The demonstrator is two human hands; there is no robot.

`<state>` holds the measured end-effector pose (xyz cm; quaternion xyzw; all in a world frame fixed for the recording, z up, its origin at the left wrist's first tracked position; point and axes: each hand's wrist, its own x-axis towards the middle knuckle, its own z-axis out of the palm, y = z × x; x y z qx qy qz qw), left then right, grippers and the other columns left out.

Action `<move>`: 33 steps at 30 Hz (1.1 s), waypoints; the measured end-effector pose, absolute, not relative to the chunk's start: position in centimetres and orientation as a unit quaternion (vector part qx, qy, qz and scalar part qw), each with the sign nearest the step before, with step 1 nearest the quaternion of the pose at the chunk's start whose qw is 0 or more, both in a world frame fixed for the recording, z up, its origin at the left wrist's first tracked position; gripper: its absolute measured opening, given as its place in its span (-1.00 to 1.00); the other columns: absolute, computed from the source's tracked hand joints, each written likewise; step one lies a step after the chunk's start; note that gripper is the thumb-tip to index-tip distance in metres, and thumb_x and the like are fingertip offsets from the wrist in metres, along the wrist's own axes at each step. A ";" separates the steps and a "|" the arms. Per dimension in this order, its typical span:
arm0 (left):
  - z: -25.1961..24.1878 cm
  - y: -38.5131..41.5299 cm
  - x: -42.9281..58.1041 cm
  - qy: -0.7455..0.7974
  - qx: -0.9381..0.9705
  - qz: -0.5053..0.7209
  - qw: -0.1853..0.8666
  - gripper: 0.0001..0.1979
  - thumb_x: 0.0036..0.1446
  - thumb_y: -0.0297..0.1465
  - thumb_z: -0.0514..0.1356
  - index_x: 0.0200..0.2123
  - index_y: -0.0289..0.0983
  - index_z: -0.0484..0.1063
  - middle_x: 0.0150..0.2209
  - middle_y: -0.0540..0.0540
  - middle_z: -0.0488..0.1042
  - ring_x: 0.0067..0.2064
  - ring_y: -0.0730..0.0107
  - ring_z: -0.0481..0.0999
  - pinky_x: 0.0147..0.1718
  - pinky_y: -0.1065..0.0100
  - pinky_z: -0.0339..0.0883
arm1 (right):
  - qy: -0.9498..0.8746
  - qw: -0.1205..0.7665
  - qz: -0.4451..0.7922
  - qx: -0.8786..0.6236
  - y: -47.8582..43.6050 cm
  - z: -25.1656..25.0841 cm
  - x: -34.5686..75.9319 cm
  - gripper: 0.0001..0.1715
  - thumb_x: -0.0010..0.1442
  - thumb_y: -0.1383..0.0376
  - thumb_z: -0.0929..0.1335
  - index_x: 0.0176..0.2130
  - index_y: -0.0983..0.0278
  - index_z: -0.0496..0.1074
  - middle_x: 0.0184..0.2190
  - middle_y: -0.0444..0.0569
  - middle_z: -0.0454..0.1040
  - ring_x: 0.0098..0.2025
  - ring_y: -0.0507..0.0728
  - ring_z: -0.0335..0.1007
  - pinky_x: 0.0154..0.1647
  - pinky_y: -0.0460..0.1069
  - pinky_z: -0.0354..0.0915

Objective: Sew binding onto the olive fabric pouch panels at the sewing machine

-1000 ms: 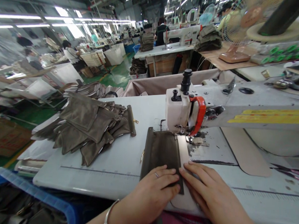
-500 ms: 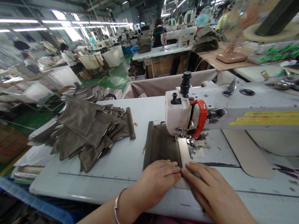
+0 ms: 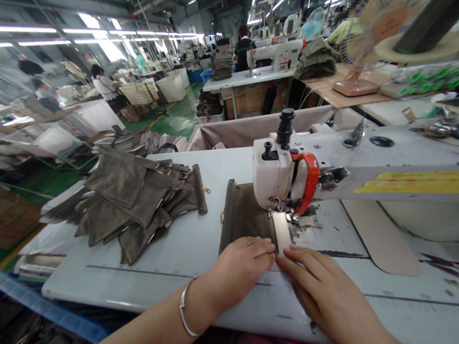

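A dark olive fabric piece [image 3: 246, 212] with a zipper edge lies flat under the head of a white sewing machine [image 3: 287, 169] with an orange guard. My left hand [image 3: 240, 266], wearing a ring and a bracelet, presses flat on the piece's near end, fingers stretched out. Beside it, my right hand [image 3: 322, 290] lies flat on the table, its fingertips at the piece's right edge by the metal plate [image 3: 282, 233].
A pile of similar olive fabric pieces [image 3: 134, 200] lies on the white table [image 3: 172, 257] to the left. A blue bin [image 3: 37, 320] sits at the lower left. A fan [image 3: 365, 41] stands at the back right. Other people work at tables behind.
The fabric piece has travelled away from me under the machine head, and both hands have followed it forward across the table.
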<state>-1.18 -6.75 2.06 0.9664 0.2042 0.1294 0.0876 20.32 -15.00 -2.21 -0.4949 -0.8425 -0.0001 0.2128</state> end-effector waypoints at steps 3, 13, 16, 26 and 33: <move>2.2 -6.0 -0.8 0.212 0.967 0.113 0.081 -0.78 0.28 -0.54 0.08 -0.04 -0.34 0.41 0.05 -0.14 0.49 0.13 0.34 0.43 0.15 0.30 0.31 | -0.844 0.203 0.004 -0.496 -14.5 -1.9 20.3 -0.53 0.28 0.37 0.27 0.18 0.25 0.29 0.12 0.04 0.35 0.17 0.24 0.22 0.12 0.21 0.29; 1.5 -3.4 0.1 0.221 0.966 0.121 0.054 -0.79 0.25 -0.56 0.12 -0.04 -0.38 0.40 0.02 -0.16 0.49 0.11 0.32 0.45 0.14 0.30 0.32 | -0.842 0.201 -0.004 -0.500 -12.1 -0.9 20.2 -0.55 0.30 0.30 0.28 0.16 0.27 0.30 0.09 0.03 0.37 0.12 0.23 0.24 0.10 0.19 0.27; 1.5 -2.6 0.3 0.230 0.963 0.127 0.065 -0.82 0.28 -0.54 0.11 -0.08 -0.36 0.41 -0.01 -0.13 0.49 0.09 0.32 0.45 0.13 0.30 0.32 | -0.843 0.187 0.001 -0.505 -11.3 -0.8 20.4 -0.56 0.30 0.27 0.28 0.16 0.25 0.30 0.08 0.02 0.38 0.08 0.24 0.27 0.06 0.20 0.27; 0.7 -0.4 1.1 0.278 0.946 0.143 0.085 -0.80 0.29 -0.52 0.09 -0.06 -0.29 0.43 -0.05 -0.12 0.49 0.02 0.31 0.47 0.05 0.29 0.37 | -0.831 0.174 -0.026 -0.528 -9.2 -1.0 20.4 -0.54 0.31 0.25 0.26 0.17 0.29 0.31 0.09 0.05 0.39 -0.01 0.27 0.33 -0.06 0.20 0.28; -0.4 0.1 1.2 0.293 0.938 0.166 0.083 -0.82 0.27 -0.52 0.10 -0.12 -0.27 0.47 -0.08 -0.11 0.51 0.00 0.29 0.49 0.06 0.25 0.38 | -0.826 0.189 -0.014 -0.531 -8.6 -1.6 20.3 -0.54 0.30 0.26 0.26 0.17 0.29 0.32 0.07 0.08 0.41 0.04 0.28 0.31 0.01 0.22 0.25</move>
